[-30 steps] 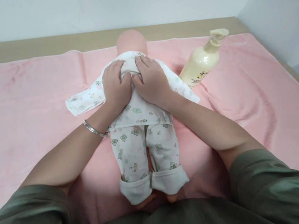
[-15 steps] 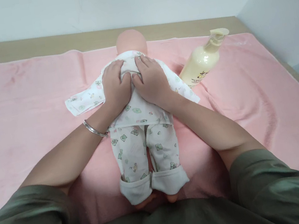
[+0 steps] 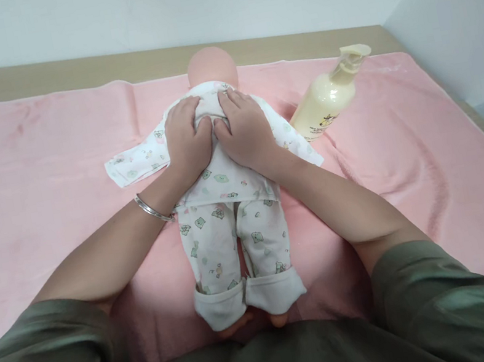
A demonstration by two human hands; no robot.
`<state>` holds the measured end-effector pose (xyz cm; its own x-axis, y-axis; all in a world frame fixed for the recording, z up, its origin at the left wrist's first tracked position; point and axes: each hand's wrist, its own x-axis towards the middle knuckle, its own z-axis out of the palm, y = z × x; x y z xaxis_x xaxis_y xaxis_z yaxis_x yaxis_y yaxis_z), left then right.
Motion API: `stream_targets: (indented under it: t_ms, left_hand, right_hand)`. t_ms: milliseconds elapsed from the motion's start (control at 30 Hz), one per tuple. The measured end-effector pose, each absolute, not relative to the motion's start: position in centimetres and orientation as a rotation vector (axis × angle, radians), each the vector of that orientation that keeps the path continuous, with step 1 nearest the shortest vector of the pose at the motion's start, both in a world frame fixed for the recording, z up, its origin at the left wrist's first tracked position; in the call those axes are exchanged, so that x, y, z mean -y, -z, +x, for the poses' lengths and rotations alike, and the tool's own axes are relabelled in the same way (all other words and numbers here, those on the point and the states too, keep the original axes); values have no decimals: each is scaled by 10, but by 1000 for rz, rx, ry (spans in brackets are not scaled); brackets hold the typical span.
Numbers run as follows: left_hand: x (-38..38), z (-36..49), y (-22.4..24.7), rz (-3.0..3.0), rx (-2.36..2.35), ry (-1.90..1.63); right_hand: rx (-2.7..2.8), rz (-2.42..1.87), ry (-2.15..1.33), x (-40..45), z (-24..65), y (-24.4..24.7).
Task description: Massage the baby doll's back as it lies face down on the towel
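A baby doll (image 3: 221, 175) lies face down on a pink blanket (image 3: 46, 159), its bald head at the far end and its feet toward me. It wears a white printed top and matching trousers (image 3: 214, 248) with turned-up cuffs. My left hand (image 3: 187, 137) rests flat on the left side of its upper back, fingers stretched toward the shoulder. On the right side of the back my right hand (image 3: 247, 130) lies flat too, fingers slightly spread. The two thumbs nearly meet over the spine. Each palm hides the cloth beneath it.
To the right of the doll, a pale yellow pump bottle (image 3: 326, 100) stands on the blanket, close to the doll's right sleeve. The wooden table (image 3: 320, 42) shows along the back and right edges. Behind it rises a white wall (image 3: 238, 0).
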<state>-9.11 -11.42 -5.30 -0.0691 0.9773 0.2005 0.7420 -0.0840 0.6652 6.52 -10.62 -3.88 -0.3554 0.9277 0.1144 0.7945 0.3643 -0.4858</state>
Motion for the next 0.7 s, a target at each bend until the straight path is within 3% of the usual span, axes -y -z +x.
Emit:
stream_targets:
  t_ms: [700]
  left_hand:
    - [114,-93,55,1862,-1845,-932]
  right_hand:
    - [2293,-1589,-491,108,63,32]
